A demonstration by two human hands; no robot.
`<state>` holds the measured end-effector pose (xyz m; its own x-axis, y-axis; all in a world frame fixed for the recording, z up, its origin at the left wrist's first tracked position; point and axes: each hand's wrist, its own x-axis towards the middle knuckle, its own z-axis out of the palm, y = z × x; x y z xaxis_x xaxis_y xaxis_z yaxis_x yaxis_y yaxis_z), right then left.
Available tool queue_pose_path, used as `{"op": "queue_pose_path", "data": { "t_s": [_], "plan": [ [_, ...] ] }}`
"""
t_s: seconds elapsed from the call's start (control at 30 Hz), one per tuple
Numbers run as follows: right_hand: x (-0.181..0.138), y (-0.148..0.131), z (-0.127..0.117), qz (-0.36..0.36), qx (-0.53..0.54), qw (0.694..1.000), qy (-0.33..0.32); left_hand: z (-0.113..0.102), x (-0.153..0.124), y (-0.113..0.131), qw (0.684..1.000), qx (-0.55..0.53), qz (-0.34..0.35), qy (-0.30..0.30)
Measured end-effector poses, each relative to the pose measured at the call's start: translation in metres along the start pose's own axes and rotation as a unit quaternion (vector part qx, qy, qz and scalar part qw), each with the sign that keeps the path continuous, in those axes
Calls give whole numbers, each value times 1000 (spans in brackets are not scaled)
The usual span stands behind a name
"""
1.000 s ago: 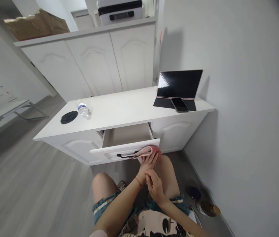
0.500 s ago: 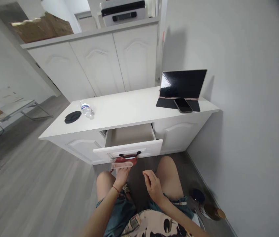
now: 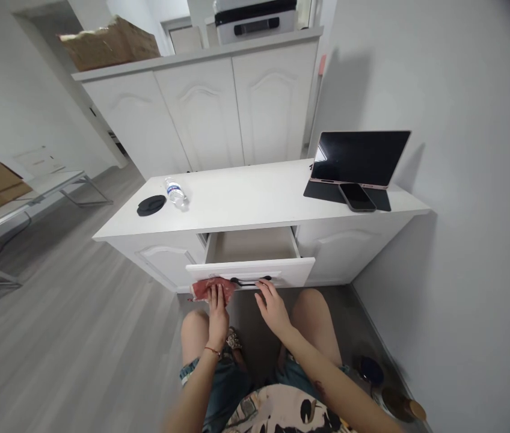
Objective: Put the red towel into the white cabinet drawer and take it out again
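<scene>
A white drawer (image 3: 291,272) stands pulled out of the low white cabinet, and its inside looks bare. My left hand (image 3: 218,313) presses a red cloth-like piece (image 3: 199,289) against the left part of the drawer front, fingers laid over it. The cloth is crumpled and partly hidden under those fingers. On the right, my right hand (image 3: 273,310) has its fingertips hooked at the right end of the black drawer handle (image 3: 243,282), with the thumb held a little below.
On the cabinet top (image 3: 241,198) are a plastic bottle (image 3: 176,193), a black round item (image 3: 151,205), a propped tablet (image 3: 359,157) and a phone (image 3: 357,197). A wall (image 3: 476,270) rises close on the right. Jars (image 3: 399,404) stand on the floor beside my knee.
My left hand has moved the red cloth left along the drawer front, away from the handle. My right hand has come up from above my knee to the handle. The view has shifted slightly.
</scene>
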<state>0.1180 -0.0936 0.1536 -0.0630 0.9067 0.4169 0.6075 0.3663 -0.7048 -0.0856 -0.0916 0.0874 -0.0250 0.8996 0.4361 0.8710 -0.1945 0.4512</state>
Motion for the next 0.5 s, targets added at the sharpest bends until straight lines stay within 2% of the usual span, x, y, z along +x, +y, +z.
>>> {"op": "queue_pose_path", "data": {
  "t_s": [0.23, 0.4, 0.5],
  "plan": [
    [7, 5, 0, -1, -25, 999, -22, -10, 32, 18, 996, 2, -27, 80],
    [15, 5, 0, 2, -38, 999, -30, -23, 45, 17, 994, -16, -45, 103],
    [19, 9, 3, -8, -33, 999, -20, -36, 47, 14, 987, -37, -87, 129]
  ]
}}
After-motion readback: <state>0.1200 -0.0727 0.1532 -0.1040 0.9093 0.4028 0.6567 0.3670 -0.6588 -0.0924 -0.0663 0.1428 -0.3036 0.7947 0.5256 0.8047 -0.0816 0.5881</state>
